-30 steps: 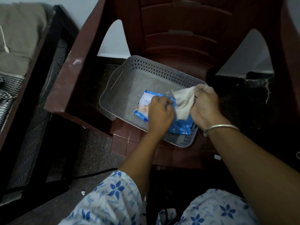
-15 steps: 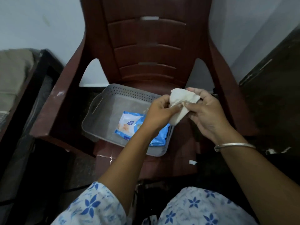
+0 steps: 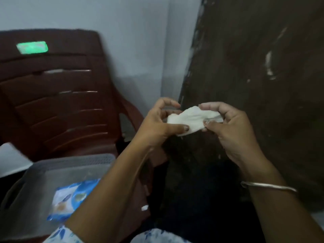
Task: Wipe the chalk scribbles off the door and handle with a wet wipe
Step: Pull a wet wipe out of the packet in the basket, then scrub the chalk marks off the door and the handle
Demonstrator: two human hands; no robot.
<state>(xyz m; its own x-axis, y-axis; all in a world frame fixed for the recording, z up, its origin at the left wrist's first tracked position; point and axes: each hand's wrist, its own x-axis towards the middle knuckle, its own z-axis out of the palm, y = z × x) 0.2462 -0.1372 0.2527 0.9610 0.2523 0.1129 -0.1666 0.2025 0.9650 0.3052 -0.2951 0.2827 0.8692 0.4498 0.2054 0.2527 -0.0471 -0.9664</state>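
Note:
A white wet wipe (image 3: 192, 119) is stretched between both hands at mid-frame. My left hand (image 3: 158, 126) pinches its left end with thumb and fingers. My right hand (image 3: 228, 127) pinches its right end; a metal bangle sits on that wrist. Behind the hands stands a dark brown door (image 3: 254, 76), filling the right half, with pale chalk marks (image 3: 268, 64) on its upper right. No handle is visible.
A maroon plastic chair (image 3: 57, 102) stands at the left, against a pale wall. On its seat a grey perforated basket (image 3: 57, 163) holds the blue wipe packet (image 3: 71, 197). My floral-print clothing shows at the bottom edge.
The view has swung right from the chair and basket toward the door. Both hands lifted the wipe away from the basket and now stretch it in front of the door.

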